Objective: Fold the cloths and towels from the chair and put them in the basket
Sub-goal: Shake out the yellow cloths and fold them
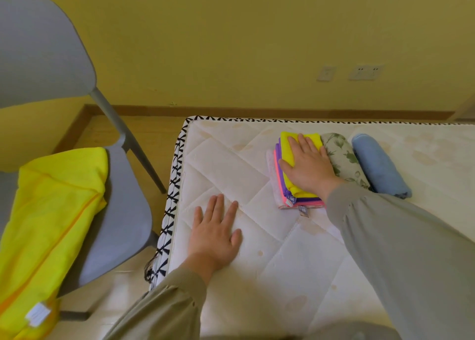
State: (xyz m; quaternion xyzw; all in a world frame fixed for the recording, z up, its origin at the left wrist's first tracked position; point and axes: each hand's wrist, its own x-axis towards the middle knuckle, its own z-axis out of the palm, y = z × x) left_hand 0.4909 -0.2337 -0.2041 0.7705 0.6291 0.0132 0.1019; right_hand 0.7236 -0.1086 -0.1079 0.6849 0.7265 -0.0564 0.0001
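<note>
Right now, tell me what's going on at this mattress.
A person is folding laundry on the mattress. The right hand presses flat on a stack of folded cloths; the left hand rests on the mattress. A floral roll and a blue roll lie beside the stack. A yellow towel lies on the chair.

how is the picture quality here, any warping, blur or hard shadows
Head view: wide-angle warping bows the mattress far edge and stretches the chair at the left; light in the head view is soft and yellowish, no glare, only faint shadows beside the right hand; the left hand looks slightly soft, the folded stack sharper.
</note>
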